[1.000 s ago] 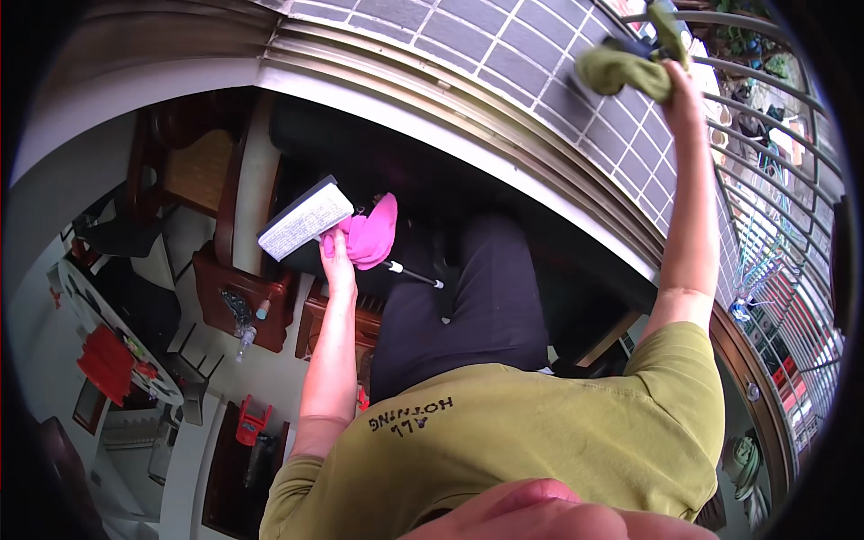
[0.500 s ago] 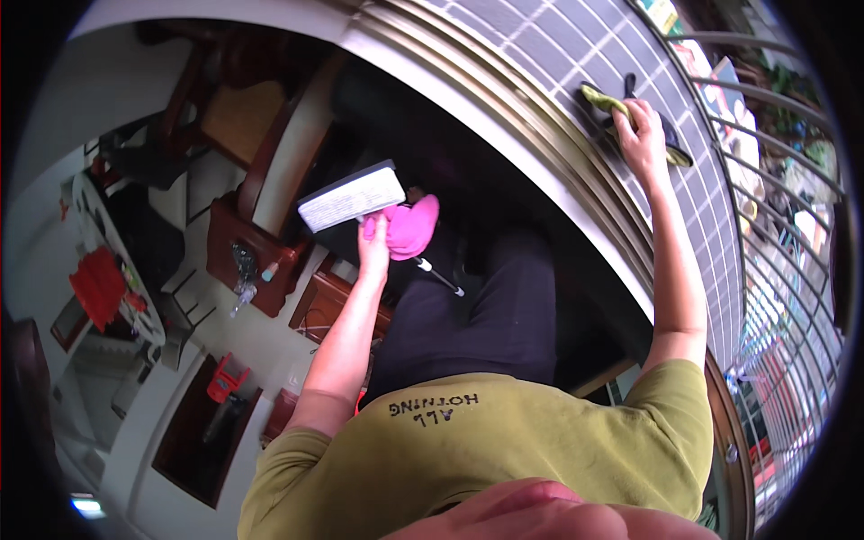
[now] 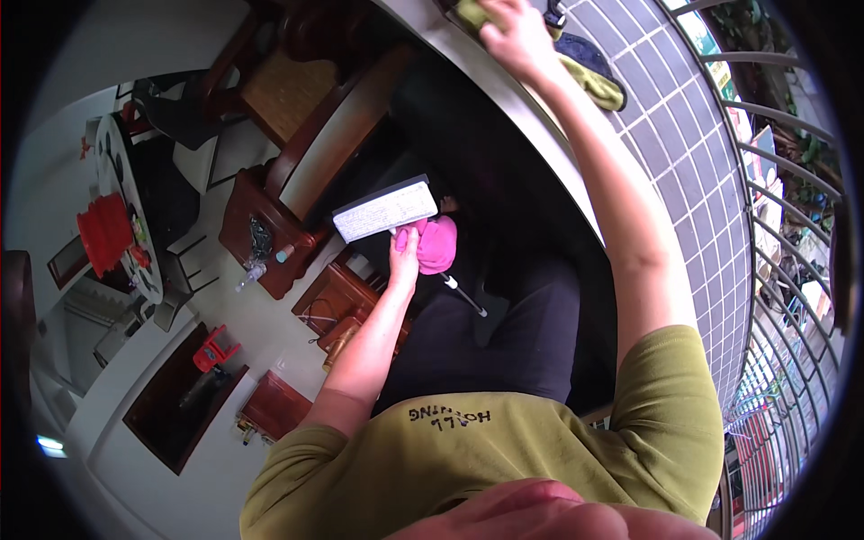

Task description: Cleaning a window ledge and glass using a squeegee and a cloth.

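Note:
My left hand [image 3: 405,254] is closed around a bunched pink cloth [image 3: 436,248]. Just above it is a window-cleaning squeegee with a white rectangular face [image 3: 385,212]; a thin shaft [image 3: 465,295] shows below the cloth, over my dark trousers. Up at the top edge, my right hand [image 3: 517,38] is closed on a black and yellow-green item [image 3: 472,13], partly cut off by the frame; its kind is unclear. A similar black and yellow-green piece [image 3: 589,74] lies on the grey tiled ledge [image 3: 670,117], beside my right forearm.
Curved metal bars [image 3: 792,148] line the ledge's outer side at the right. A dark sunken area lies around my legs. Leftward are a wooden side table [image 3: 261,202] with small items, a wooden chair [image 3: 288,90], a white table [image 3: 121,171] and a red stool [image 3: 214,349].
My right hand has moved up and left along the ledge with the black and yellow-green item. The view has shifted; the squeegee and pink cloth stay by my left hand.

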The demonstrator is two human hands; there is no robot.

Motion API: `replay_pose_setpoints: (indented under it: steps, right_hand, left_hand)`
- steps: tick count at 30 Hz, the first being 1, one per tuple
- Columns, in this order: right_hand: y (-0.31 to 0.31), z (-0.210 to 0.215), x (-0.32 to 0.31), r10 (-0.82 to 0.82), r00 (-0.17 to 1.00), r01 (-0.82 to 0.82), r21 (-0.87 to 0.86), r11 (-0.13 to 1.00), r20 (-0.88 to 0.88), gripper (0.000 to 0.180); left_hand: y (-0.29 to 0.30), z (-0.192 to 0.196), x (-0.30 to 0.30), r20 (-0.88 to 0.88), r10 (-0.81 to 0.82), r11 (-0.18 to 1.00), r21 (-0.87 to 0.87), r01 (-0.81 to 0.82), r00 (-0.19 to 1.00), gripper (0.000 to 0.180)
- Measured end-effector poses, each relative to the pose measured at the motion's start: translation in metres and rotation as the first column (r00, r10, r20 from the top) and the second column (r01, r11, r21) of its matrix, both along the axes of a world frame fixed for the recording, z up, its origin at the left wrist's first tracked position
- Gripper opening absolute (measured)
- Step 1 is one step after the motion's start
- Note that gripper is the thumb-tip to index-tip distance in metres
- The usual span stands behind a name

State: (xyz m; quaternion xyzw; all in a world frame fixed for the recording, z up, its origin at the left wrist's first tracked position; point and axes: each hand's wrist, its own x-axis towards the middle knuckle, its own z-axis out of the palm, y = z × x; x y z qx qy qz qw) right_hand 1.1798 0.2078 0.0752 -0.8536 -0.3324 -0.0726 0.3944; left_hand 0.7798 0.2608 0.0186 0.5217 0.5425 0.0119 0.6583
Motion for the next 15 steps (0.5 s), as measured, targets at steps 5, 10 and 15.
replay_pose_setpoints:
  steps: [5, 10, 15]
  right_hand:
    - [0.028, 0.011, -0.006, 0.002, 0.995, 0.042, -0.433, 0.900, 0.101, 0.028]
    - [0.029, -0.009, 0.009, 0.101, 0.923, -0.026, -0.203, 0.979, 0.370, 0.023]
    - [0.037, 0.019, 0.015, 0.096, 0.995, -0.094, -0.717, 0.691, -0.037, 0.021]
  left_hand:
    - [0.001, -0.006, -0.019, -0.001, 0.031, 0.999, -0.035, -0.031, 1.000, 0.040]
    - [0.009, -0.004, -0.016, 0.005, 0.029, 0.998, -0.059, -0.028, 1.000, 0.035]
    - [0.015, 0.003, -0.008, 0.027, 0.031, 0.998, -0.057, -0.030, 0.999, 0.033]
